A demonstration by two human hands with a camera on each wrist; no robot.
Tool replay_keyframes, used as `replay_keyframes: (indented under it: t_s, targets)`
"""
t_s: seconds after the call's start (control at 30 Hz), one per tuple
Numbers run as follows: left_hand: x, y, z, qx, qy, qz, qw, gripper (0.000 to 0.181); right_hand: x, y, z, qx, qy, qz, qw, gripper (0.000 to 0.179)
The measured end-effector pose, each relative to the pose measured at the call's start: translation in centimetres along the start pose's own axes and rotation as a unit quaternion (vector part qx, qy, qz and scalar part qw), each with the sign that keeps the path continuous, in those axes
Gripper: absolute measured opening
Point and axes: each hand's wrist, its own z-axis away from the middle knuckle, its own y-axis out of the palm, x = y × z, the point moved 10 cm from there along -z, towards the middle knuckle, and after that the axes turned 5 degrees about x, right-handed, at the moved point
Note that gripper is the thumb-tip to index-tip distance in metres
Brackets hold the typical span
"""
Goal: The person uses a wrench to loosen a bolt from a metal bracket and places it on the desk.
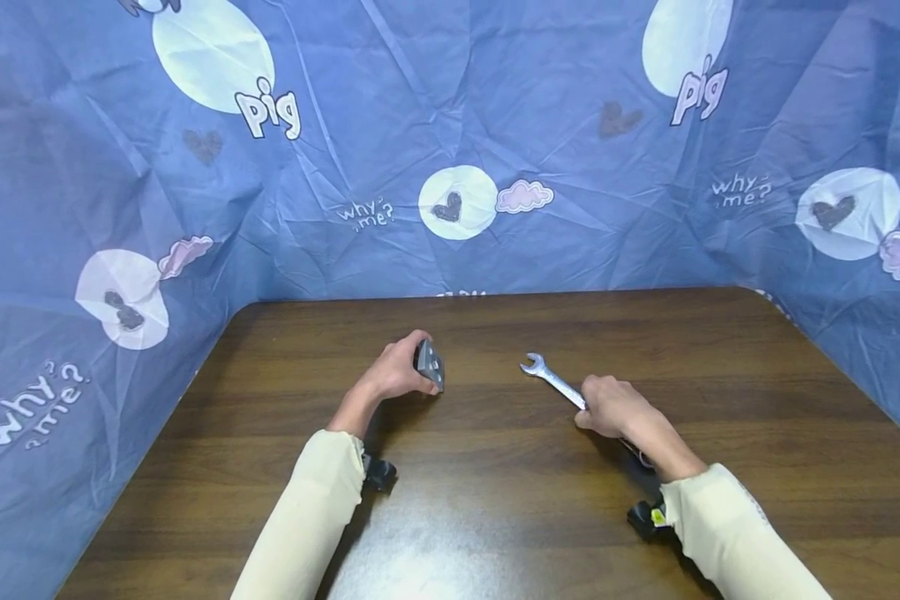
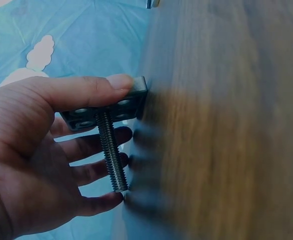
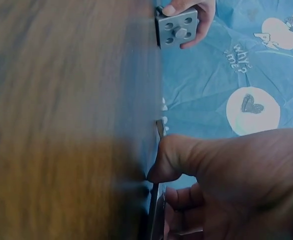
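Left grip: I have my left hand (image 1: 401,369) pinching a metal plate (image 1: 432,365) at its 3 o'clock, thumb along one edge.
Bolt: the bolt (image 2: 111,155) passes through the middle, hex head outward, thread on the palm side.
Right grip: my right hand (image 1: 617,407) grips the wrench (image 1: 558,385) mid-shaft, open end toward 10 o'clock.
Plate's place: between 9 and 10 o'clock from the right hand; I can't tell if it touches the table (image 1: 487,442).
Handling: I'd judge it best to keep the thumb off the bolt head and the shaft firm against twisting.
Lettering: "pig" and "why me?" on the blue cloth (image 1: 390,142) toward 12; I read no brand on the wrench.
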Motion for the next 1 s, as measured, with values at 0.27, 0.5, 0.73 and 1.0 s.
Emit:
replay_keyframes:
  t_s: [0.27,0.5,0.73,1.0]
  targets:
    - [0.1,-0.3,0.0,-0.008,0.007,0.014,0.9998,0.076,-0.2,-0.2,-0.3,0.017,-0.002,-0.032,0.9993,0.018]
    - [0.2,0.0,-0.3,-0.005,0.008,0.051,0.9986,0.074,-1.7,0.3,-0.4,0.062,0.013,-0.143,0.9877,0.005]
    - [-0.1,-0.3,-0.2,-0.022,0.016,0.069,0.9972,0.071,-2.6,-0.6,-0.9,0.019,0.007,-0.176,0.9842,0.012]
    - [-0.4,0.0,0.0,-0.024,0.024,0.176,0.9837,0.071,-2.6,-2.3,-1.1,-0.062,-0.004,-0.172,0.9831,0.025]
